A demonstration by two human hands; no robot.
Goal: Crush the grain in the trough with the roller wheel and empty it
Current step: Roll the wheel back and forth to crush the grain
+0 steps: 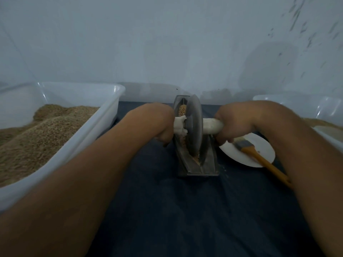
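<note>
A grey metal trough [208, 165] lies lengthwise on the dark cloth, pointing away from me. The grey roller wheel [194, 127] stands upright in its groove, on a white axle handle [213, 125] that sticks out to both sides. My left hand [163, 125] grips the left end of the handle; my right hand [233, 124] grips the right end. Yellowish grain [182, 110] shows in the groove beyond the wheel, and finer crushed bits [195, 158] lie in the groove on my side of it.
A large white tub [104, 115] heaped with brown grain stands at the left. A second white tub [324, 110] with grain is at the right. A white plate [259, 153] holding an orange-handled brush [258, 154] lies just right of the trough. A pale wall rises behind.
</note>
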